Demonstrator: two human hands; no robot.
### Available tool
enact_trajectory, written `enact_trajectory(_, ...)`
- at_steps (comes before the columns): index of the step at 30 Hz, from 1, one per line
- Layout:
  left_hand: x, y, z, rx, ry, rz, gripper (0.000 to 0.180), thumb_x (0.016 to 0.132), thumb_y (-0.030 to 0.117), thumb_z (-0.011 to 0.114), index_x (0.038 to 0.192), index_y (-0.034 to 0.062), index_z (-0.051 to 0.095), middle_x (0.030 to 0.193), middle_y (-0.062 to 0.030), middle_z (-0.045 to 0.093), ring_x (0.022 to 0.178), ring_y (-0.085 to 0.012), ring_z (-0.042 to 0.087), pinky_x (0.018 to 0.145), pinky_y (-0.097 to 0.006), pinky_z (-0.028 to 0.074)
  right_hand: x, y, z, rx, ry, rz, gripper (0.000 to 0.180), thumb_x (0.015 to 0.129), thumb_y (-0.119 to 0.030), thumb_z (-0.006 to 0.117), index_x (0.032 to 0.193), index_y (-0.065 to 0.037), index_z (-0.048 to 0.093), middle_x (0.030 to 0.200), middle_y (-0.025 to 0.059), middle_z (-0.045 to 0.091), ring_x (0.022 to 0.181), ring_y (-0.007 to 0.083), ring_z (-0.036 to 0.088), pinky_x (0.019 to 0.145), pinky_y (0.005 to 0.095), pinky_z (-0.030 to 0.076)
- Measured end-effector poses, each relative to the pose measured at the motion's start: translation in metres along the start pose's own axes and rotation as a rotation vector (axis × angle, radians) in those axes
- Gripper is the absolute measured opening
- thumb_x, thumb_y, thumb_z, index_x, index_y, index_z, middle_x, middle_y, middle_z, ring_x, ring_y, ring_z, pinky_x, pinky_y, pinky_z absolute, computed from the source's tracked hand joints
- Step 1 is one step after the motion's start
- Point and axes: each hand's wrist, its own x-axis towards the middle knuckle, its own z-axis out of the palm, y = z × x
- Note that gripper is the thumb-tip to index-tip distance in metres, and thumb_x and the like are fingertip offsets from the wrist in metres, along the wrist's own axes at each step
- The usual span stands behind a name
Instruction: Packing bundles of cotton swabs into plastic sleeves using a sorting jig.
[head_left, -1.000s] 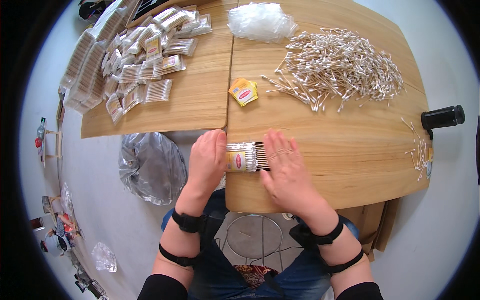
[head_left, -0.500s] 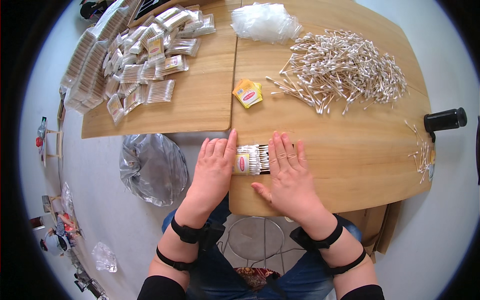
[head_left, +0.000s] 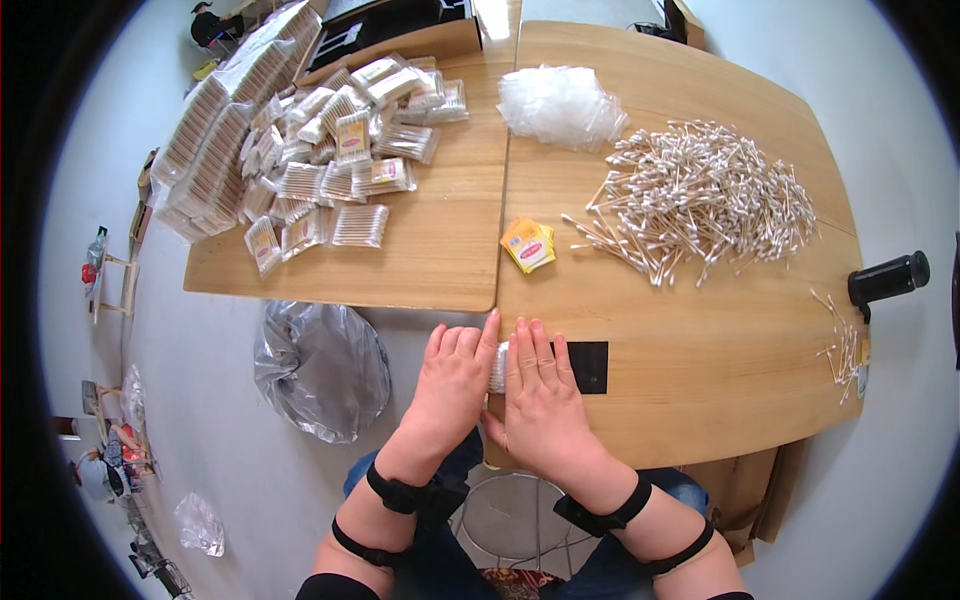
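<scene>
So right now both my hands are flat, palms down, side by side at the near edge of the counter (head_left: 700,380), with a small clear packet of cotton swabs (head_left: 498,368) squeezed between them. My left hand (head_left: 455,375) sits just off the counter's left edge and my right hand (head_left: 540,385) covers most of the packet, so only a sliver peeks out in the gap between them. As for my grip: fingers stretched out and together, pressing on the packet rather than wrapped round it. Can't make out the packet's long axis with this little showing. A black rectangle (head_left: 590,367) lies on the wood just right of my right hand. Further out there's a yellow packet (head_left: 527,244), a big loose heap of swabs (head_left: 705,195) to the right, and a pile of clear bags (head_left: 560,103) at the far end. A second counter (head_left: 440,250) on the left carries filled packets (head_left: 330,150). A grey plastic bag (head_left: 320,365) sits on the floor by my left hand.
</scene>
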Motion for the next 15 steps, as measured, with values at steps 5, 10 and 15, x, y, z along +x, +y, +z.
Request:
enact_trajectory(5, -0.002, -0.013, -0.015, -0.068, -0.053, -0.018, 0.065, 0.080, 0.003, 0.055, 0.144, 0.0019, 0.042, 0.109, -0.0136, 0.054, 0.111, -0.0312, 0.052, 0.107, -0.044, 0.035, 0.009, -0.012, 0.009, -0.003, 0.041, -0.031, 0.088, 0.079, -0.043, 0.068, 0.140, 0.014, 0.041, 0.151, 0.0306, 0.033, 0.147, 0.0401, 0.022, 0.121, 0.0514, 0.011)
enact_trajectory(10, -0.018, -0.042, -0.024, -0.087, -0.092, -0.118, 0.048, 0.073, 0.002, 0.064, 0.120, 0.0018, 0.055, 0.106, -0.0157, 0.059, 0.107, -0.0350, 0.055, 0.098, -0.043, 0.041, 0.021, -0.028, 0.018, 0.158, 0.077, -0.165, 0.080, 0.080, -0.038, 0.066, 0.138, 0.013, 0.043, 0.150, 0.0300, 0.036, 0.145, 0.0396, 0.028, 0.120, 0.0518, 0.016)
enact_trajectory(15, -0.026, -0.039, -0.063, -0.259, -0.051, -0.124, 0.045, 0.076, -0.006, 0.054, 0.121, -0.0011, 0.054, 0.104, -0.0187, 0.059, 0.102, -0.0396, 0.054, 0.090, -0.047, 0.044, 0.027, -0.035, -0.011, 0.290, 0.119, -0.226, 0.075, 0.080, -0.026, 0.063, 0.140, 0.014, 0.040, 0.151, 0.0307, 0.033, 0.145, 0.0416, 0.027, 0.120, 0.0517, 0.018)
